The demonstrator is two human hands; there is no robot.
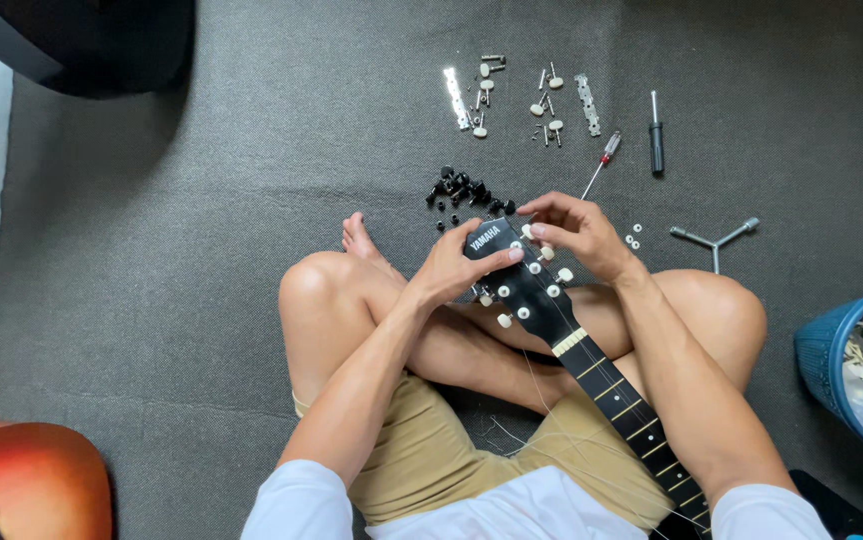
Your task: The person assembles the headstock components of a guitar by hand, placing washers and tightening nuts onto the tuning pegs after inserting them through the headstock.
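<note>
Left hand (451, 268) has its grip wrapped around the top of the glossy black guitar headstock (511, 275), thumb lying across the face, while the right hand (581, 235) pinches a small cream tuner peg (531, 231) at the headstock's upper right edge. The headstock sits dead centre of the frame over crossed bare legs, with the dark fretted neck (631, 415) running down to the lower right and thin loose strings trailing off it.

I count about seven round white buttons and posts showing on the headstock. Upper middle of the frame, on the grey textured floor mat (201, 250): two shiny metal tuner plates (456, 97), flat strips, with a scatter of cream-knobbed pegs between them. Just below, a pile of small black parts (466, 190). Two screwdrivers: one red-handled (601, 160), one black (656, 135). A three-armed metal wrench (714, 238) at right, a blue plastic bin (831, 355) at the right edge.
</note>
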